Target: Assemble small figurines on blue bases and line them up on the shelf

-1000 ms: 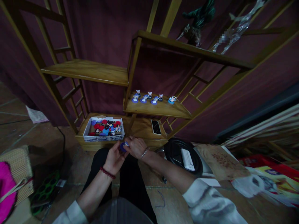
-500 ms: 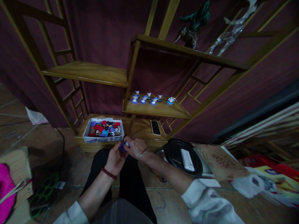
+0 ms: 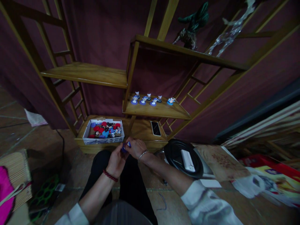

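Between my hands is a small purple and white figurine [image 3: 128, 144] with a round purple base [image 3: 123, 148]. The fingers of my left hand [image 3: 116, 162] are closed around the base. My right hand [image 3: 137, 148] pinches the figurine from the right; its fingertips partly cover it. Just beyond, a shallow white box [image 3: 103, 140] holds a jumble of red, blue, black and white figurine parts. On the small middle shelf [image 3: 150, 110] stand several figurines: purple-and-white ones [image 3: 143, 100] in front, dark-and-white ones [image 3: 149, 96] behind, and a light blue one [image 3: 171, 101] at the right.
A phone [image 3: 155, 128] lies on the low wooden ledge right of the box. Above are a wooden shelf [image 3: 89, 73], a dark green statue [image 3: 193, 25] and a clear deer figure [image 3: 231, 34]. A round black-topped stool [image 3: 175, 156] carrying a white object stands near my right forearm.
Both hands stay together over my knees, still gripping the figurine and its base. The figurine has turned slightly between the fingers. The view has shifted a little.
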### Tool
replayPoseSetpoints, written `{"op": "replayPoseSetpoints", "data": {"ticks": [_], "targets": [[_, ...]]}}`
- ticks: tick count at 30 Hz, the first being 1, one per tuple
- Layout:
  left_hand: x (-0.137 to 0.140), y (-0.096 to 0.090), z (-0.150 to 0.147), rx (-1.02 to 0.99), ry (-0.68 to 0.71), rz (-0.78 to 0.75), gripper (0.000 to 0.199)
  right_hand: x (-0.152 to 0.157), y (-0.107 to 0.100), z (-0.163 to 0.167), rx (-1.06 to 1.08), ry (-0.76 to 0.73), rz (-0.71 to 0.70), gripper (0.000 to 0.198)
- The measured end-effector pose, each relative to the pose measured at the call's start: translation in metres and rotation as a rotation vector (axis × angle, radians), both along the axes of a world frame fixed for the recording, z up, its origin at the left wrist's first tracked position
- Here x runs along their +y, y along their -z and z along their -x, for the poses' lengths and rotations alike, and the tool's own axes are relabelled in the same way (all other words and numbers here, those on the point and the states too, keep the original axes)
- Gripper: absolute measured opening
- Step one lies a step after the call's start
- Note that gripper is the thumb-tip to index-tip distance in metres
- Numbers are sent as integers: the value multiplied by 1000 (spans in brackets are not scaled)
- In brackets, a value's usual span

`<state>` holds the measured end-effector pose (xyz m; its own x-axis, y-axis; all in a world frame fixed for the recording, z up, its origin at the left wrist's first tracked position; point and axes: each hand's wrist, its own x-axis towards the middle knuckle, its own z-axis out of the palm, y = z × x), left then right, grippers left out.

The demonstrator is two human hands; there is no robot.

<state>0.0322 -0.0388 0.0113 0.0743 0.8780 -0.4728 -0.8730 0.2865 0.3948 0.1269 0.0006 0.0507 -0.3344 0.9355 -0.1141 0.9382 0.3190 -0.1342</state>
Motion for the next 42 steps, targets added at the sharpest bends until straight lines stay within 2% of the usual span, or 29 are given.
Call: {"op": "replayPoseSetpoints", "data": {"ticks": [15, 25, 31, 42], "targets": [[1, 5, 1, 2, -12, 17, 14, -1, 5, 1, 39, -28, -11, 30], [0, 4, 4, 1, 22, 20, 14, -4, 5, 0, 43, -164, -50, 25], [-1, 8, 8, 1, 63, 11, 13, -4, 0, -2, 42, -210, 16, 23], [0, 10, 8, -42, 76, 23, 13, 1, -1, -6, 47, -336, 51, 21]]}}
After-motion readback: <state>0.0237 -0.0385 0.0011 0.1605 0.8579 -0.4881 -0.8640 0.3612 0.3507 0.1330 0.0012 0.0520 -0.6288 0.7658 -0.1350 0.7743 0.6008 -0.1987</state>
